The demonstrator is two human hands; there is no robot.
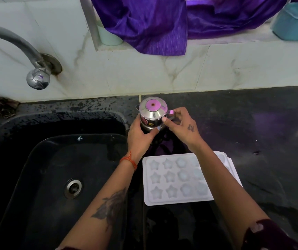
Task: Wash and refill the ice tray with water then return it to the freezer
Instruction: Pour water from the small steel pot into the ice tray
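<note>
Grip: both hands close round a small steel jug (152, 114) standing on the counter; left hand (141, 137) wraps its body, thumb across the near side.
Right hand (182, 127): fingers curl at the jug's handle on the right, thumb against the steel.
Jug: upright, lid on, just right of the sink's far corner.
Ice tray (177, 179): white, flat on the dark counter (262, 141), near side of the jug, under the right forearm; star and round moulds face up.
Sink (41, 177): black, left of the tray.
Tap (36, 76): on the far left wall, above the sink.
Purple cloth (144, 24): draped over the far ledge.
</note>
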